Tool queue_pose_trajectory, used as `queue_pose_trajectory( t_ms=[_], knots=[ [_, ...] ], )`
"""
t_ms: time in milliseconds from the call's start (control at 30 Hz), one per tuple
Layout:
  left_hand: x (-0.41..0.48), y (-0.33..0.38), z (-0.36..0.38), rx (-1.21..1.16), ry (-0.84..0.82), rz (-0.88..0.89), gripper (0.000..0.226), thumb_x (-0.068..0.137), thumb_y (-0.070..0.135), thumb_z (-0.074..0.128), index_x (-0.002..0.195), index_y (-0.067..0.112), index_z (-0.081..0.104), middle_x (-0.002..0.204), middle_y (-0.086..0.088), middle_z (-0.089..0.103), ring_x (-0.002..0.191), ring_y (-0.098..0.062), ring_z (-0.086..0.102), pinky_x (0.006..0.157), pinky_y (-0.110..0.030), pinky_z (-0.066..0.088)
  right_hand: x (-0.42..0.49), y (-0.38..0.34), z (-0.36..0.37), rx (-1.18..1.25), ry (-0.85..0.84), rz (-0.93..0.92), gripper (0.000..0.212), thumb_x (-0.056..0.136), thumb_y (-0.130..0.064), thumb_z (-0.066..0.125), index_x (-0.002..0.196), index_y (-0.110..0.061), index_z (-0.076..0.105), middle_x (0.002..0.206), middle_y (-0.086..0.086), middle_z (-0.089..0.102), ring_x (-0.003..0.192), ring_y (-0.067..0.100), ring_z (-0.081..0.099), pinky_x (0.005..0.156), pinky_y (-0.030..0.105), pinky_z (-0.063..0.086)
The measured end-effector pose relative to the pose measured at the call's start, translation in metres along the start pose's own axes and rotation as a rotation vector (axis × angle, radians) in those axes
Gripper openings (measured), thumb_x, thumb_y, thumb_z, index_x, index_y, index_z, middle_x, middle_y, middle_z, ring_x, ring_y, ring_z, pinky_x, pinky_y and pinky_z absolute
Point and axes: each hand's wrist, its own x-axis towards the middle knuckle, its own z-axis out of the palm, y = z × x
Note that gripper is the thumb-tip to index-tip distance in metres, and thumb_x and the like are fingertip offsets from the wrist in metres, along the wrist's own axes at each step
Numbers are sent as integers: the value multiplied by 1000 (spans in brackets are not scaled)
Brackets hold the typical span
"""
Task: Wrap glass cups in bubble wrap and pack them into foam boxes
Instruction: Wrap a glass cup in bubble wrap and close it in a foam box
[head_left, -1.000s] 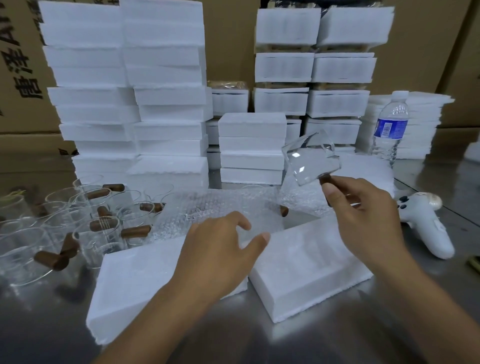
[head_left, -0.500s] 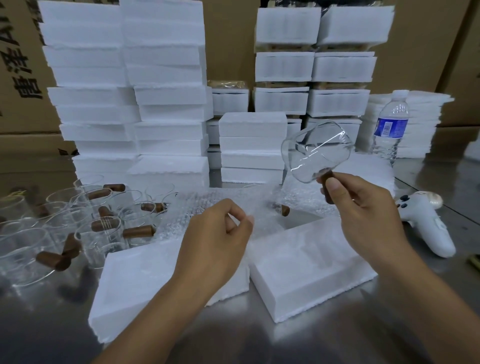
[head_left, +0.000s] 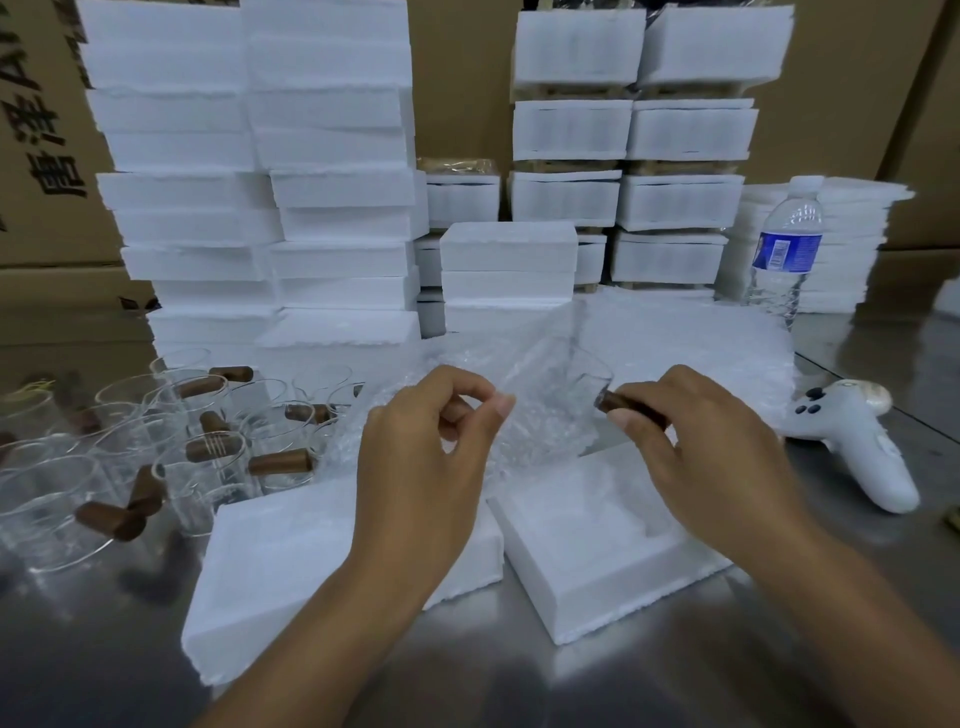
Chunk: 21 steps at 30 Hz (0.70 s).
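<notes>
left hand (head_left: 431, 452): thumb and forefinger pinch bubble wrap (head_left: 524, 415) edge | right hand (head_left: 711, 457): fingers curled round brown handle (head_left: 618, 402) of glass cup (head_left: 582, 379) | cup: tilted, partly behind wrap, above foam boxes (head_left: 597, 551) on bench (head_left: 467, 686)

l hand (head_left: 431, 447) pinching, r hand (head_left: 693, 441) gripping

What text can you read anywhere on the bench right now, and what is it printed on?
"唐泽" then "A", with the rest cut off by the frame edge: black print running sideways on the cardboard carton at left.
Water bottle, blue label: print too blurred to read.
Foam boxes and white controller: no text visible.
</notes>
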Motion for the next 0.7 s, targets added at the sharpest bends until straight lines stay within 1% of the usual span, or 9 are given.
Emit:
queue_pose_trajectory(
  t_ms=[100,167,267,333,400,467,567,633,700],
  knots=[
    [-1,2,-1,79,-16,160,7,84,49,58,80,44,56,67,24,54,74,0,52,73,-12,37,0,-4,0,10,-12,-43,24,91,-36,52,103,-25,69,82,-6,58,84,17,43,73,31,35],
    [-2,1,1,158,2,324,14,85,42,61,86,29,66,74,26,53,73,1,49,76,-16,36,-1,-12,-1,139,-18,-13,20,88,-37,53,96,-31,70,79,-9,59,85,12,39,76,26,34],
    [-5,2,4,192,49,500,19,87,30,60,87,14,70,71,8,62,71,-2,49,73,-25,38,-1,-19,-3,375,-69,92,16,85,-35,54,73,-44,59,69,-19,60,77,-1,45,64,7,32],
    [-7,5,5,171,62,566,17,88,28,61,85,13,70,70,6,63,70,-5,50,71,-28,40,0,-20,-7,501,-113,187,23,87,-22,59,67,-30,66,54,-22,56,55,-2,46,51,6,32],
    [-11,9,7,138,59,612,18,89,27,61,83,12,69,71,6,63,69,-8,51,70,-31,41,1,-19,-11,621,-155,279,33,87,-8,55,60,-20,70,41,-16,48,38,1,37,39,8,27],
    [-14,12,10,123,41,649,20,89,27,61,81,11,70,72,5,64,68,-11,53,69,-32,42,0,-21,-16,765,-183,337,47,80,1,56,46,-30,66,36,-14,46,33,-1,37,36,7,27],
    [-17,13,12,120,-33,672,21,89,27,61,82,9,71,71,3,64,67,-13,54,69,-31,42,-2,-21,-19,868,-229,350,22,65,0,60,52,-18,65,51,-4,52,53,5,47,50,18,36],
    [-18,13,11,107,-90,650,22,90,29,59,86,11,70,72,5,63,69,-12,54,70,-30,43,-4,-15,-17,876,-267,329,18,76,12,55,66,-1,60,66,10,49,65,16,43,58,28,33],
    [-16,15,9,25,-114,555,22,92,36,54,95,17,65,76,11,59,74,-5,54,73,-22,45,-5,-17,-19,894,-259,323,19,76,12,59,63,-2,59,59,5,51,57,12,45,51,22,33]
  ],
)
